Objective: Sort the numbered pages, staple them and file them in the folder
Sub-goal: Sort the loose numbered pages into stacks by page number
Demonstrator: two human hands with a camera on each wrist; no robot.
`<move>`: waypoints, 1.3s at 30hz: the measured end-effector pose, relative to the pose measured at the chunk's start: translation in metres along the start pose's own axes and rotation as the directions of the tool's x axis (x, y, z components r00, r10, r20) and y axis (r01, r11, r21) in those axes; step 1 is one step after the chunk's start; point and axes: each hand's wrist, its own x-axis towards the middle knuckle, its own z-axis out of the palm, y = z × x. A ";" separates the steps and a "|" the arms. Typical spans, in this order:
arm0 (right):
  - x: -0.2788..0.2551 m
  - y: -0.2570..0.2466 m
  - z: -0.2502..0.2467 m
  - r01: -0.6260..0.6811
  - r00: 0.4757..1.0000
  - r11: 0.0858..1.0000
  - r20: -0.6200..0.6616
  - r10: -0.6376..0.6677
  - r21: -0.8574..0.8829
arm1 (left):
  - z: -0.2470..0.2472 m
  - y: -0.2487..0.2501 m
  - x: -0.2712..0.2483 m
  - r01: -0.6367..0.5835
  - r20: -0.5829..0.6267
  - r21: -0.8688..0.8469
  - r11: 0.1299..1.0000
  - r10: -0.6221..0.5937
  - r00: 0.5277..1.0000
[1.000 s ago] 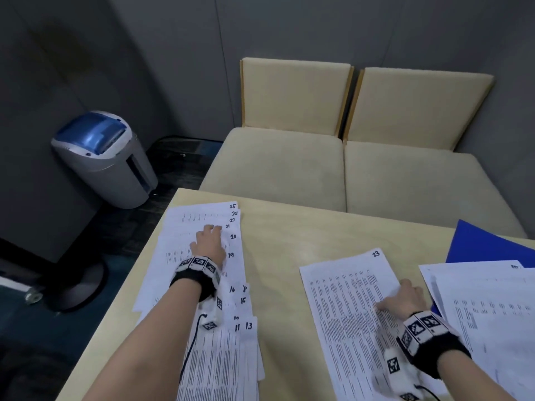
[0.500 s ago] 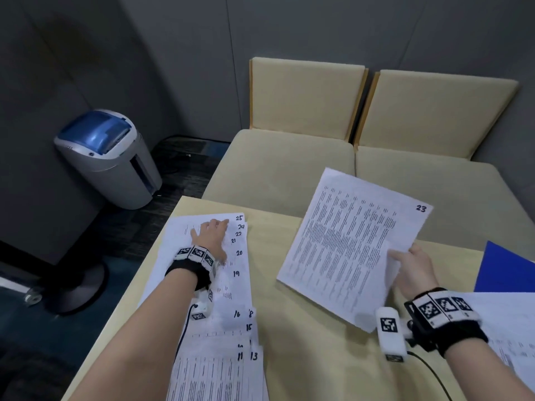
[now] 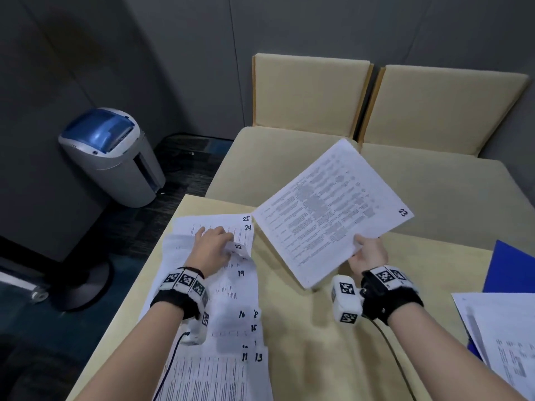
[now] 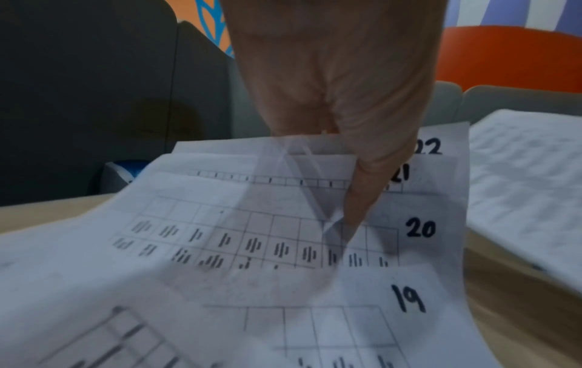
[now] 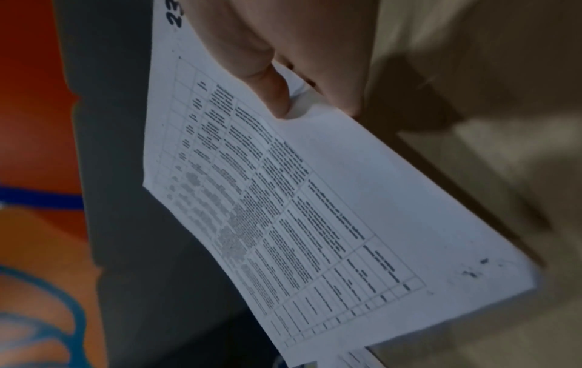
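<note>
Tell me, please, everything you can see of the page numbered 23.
Page 23 is a white printed sheet with a ruled table of small text and a handwritten black 23 in one corner. It is held tilted in the air above the table, pinched at one edge by the right hand; nothing else touches it.

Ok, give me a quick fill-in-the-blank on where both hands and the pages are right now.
The right hand holds up the page numbered ____.
The left hand lifts the corner of page ____ off the fanned pile.
The topmost number showing on that pile is ____.
The folder at the table's right is ____.

Missing: 23; 22; 25; blue
</note>
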 end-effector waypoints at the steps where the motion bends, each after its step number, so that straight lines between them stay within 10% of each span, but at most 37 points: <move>1: -0.004 0.002 0.012 0.013 1.000 1.000 0.019 -0.013 0.000 | -0.002 0.001 -0.007 -0.010 -0.023 -0.008 1.000 0.010 1.000; 9: -0.042 0.068 0.092 -0.021 0.946 0.964 0.306 0.105 -0.264 | -0.027 0.001 -0.037 -0.039 -0.091 -0.069 0.997 0.033 0.995; 14: -0.063 0.099 0.123 0.125 0.880 0.745 0.421 0.222 -0.655 | -0.040 0.002 -0.038 -0.027 -0.064 -0.082 0.996 0.022 0.998; 23: -0.070 0.103 0.133 0.310 0.845 0.396 0.441 0.303 -0.865 | -0.028 0.001 -0.017 0.054 0.023 -0.058 0.997 -0.052 0.998; 31: -0.082 0.108 0.106 0.322 0.868 0.549 0.472 0.153 -0.771 | 0.019 0.016 -0.024 0.296 -0.163 0.053 0.954 -0.284 0.945; 39: -0.094 0.104 0.045 0.346 0.842 0.597 0.520 0.143 -0.724 | 0.058 0.040 -0.052 0.476 0.049 -0.021 0.879 -0.474 0.879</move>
